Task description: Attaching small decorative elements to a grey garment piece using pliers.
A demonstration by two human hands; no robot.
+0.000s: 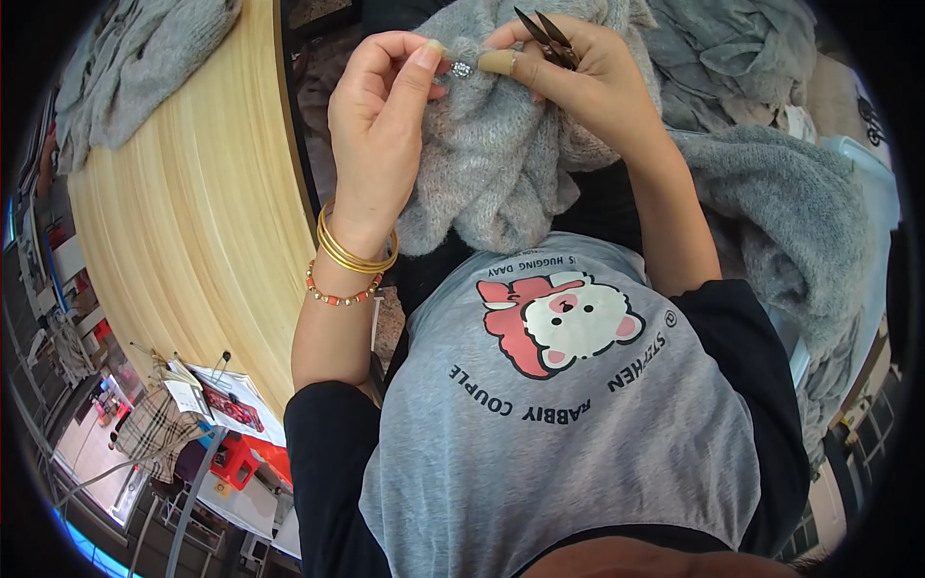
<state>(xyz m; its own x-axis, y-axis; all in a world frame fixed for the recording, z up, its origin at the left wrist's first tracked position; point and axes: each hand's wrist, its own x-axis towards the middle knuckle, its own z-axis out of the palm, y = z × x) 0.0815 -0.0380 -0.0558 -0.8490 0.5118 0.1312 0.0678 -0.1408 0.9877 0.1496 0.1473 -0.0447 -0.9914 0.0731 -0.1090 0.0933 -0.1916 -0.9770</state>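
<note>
A fuzzy grey knitted garment point(491, 164) lies bunched over my lap. A small sparkling button point(462, 69) shows on it between my two hands. My left hand point(385, 120) is closed in a pinch at the knit right beside the button, with gold bangles and a beaded bracelet on its wrist. My right hand point(588, 82) is closed around a pair of thread snips point(545, 37), whose dark pointed blades stick up past the fingers. A tan covering wraps one of its fingertips, which presses at the knit on the button's right side. Any thread or needle is too small to make out.
A pale wooden table point(193, 212) runs along my left, with another grey knit point(154, 67) at its far end and papers point(226, 400) near its close end. More grey knits point(790, 202) hang over a light blue plastic bin point(872, 183) at right.
</note>
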